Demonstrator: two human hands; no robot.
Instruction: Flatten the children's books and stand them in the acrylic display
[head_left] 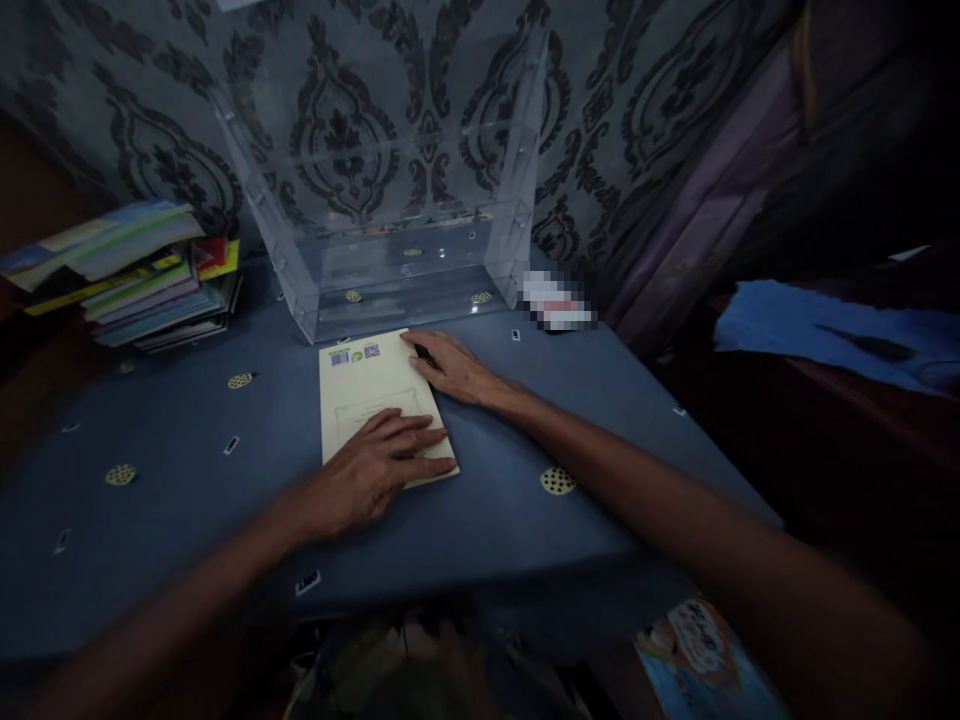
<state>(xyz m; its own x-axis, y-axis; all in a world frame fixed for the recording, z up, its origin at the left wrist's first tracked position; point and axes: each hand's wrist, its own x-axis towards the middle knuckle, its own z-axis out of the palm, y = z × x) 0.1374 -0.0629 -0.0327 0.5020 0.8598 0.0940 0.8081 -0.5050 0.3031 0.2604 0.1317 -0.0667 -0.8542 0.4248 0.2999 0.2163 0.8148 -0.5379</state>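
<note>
A pale yellow book (pixel 367 385) lies closed on the blue tablecloth, a barcode and printed square at its upper end and a framed text panel lower down. My left hand (pixel 382 460) lies flat across its lower right part, fingers spread, covering some of the panel. At the book's upper right corner is my right hand (pixel 454 368), its fingertips touching the edge. Its thumb and fingers are apart, with a dark patch between them that I cannot make out.
Behind the book stands a clear plastic rack (pixel 405 280) against the patterned wall. A stack of books (pixel 161 285) sits at the left. Beside the rack is a blurred-out item (pixel 556 300). Blue cloth (pixel 825 325) lies beyond the table's right edge, and a colourful printed item (pixel 697 660) is below.
</note>
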